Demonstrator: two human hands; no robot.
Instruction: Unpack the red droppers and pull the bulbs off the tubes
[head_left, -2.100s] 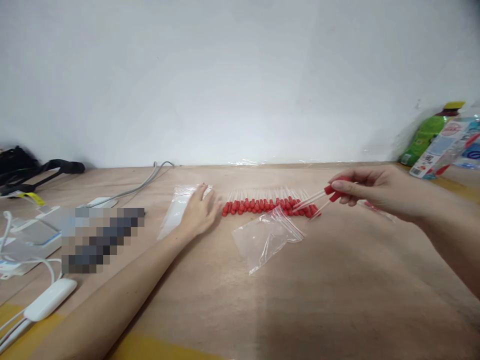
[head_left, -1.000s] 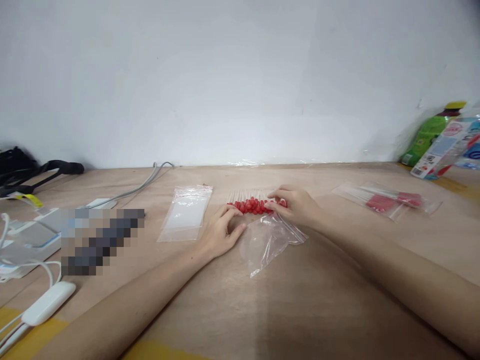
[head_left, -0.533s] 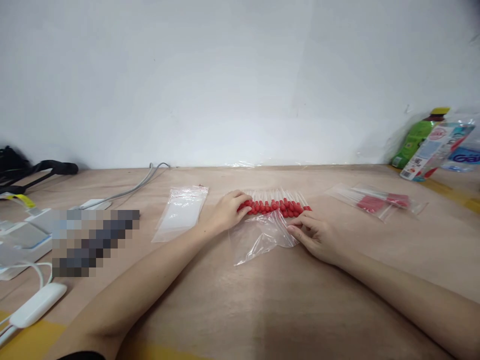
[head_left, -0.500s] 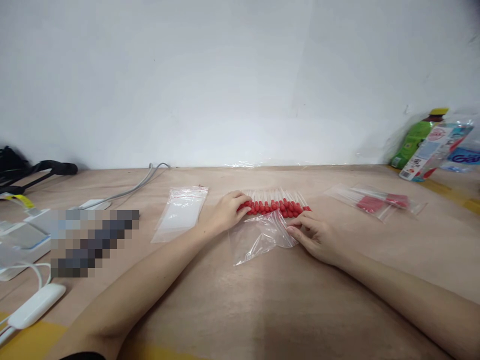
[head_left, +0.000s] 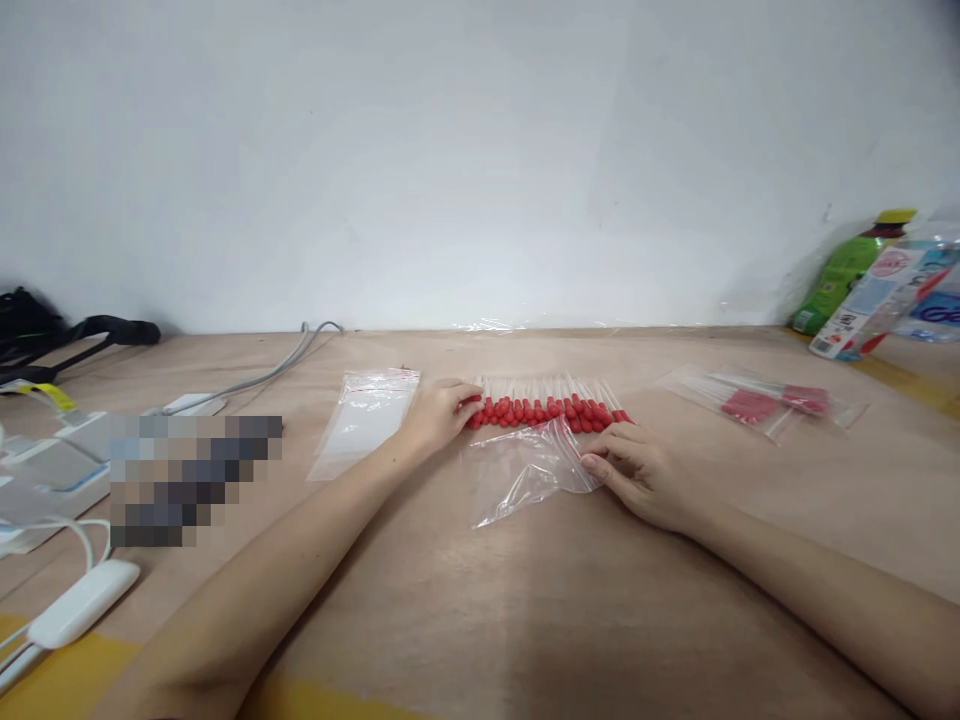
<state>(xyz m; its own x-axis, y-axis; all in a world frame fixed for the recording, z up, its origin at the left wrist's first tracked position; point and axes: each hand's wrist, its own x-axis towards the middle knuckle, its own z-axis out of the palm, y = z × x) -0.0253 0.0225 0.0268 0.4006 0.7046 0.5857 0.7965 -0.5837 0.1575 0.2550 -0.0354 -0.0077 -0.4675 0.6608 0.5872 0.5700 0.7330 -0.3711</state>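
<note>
Red-bulbed droppers (head_left: 547, 410) lie in a row on the bench (head_left: 600, 620), just behind the clear bag (head_left: 525, 470). The left hand (head_left: 435, 415) curls its fingers against the row's left end; a grip cannot be confirmed. The right hand (head_left: 645, 475) pinches the bag's edge. Recommended: keep that edge taut and the row aligned.
</note>
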